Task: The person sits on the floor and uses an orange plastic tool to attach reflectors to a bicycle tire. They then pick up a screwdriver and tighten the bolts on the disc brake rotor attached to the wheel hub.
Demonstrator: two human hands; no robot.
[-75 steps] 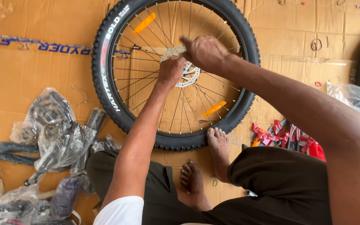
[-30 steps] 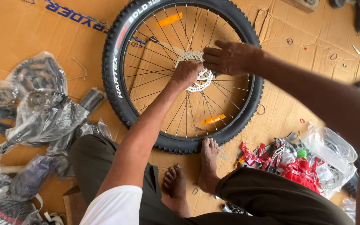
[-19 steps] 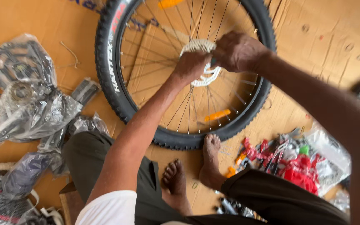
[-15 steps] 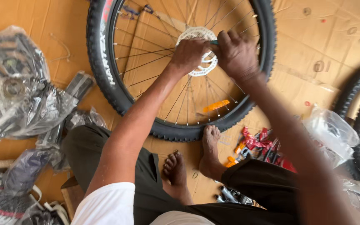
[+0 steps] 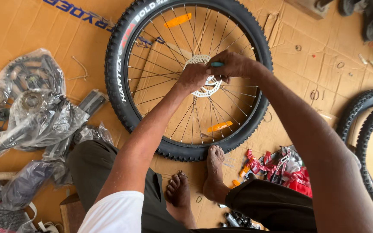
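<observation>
Cardboard floor (image 5: 31, 26), bike wheel (image 5: 121, 82) lying flat at 12 o'clock from bare feet. Looks stiff at tyre and rim, spokes thin and bendy, so grab rim or hub, not spokes.

Brake disc (image 5: 200, 59) at hub, thin metal, sharp-ish edge probably.

Left hand (image 5: 193, 77) pressed on disc, grip curled over it. Right hand (image 5: 232, 64) pinching small teal tool (image 5: 216, 64) at 1 o'clock of disc.

Black-tyred spoked wheel (image 5: 152, 92) flat on cardboard, silver disc rotor (image 5: 203, 88) at hub
</observation>
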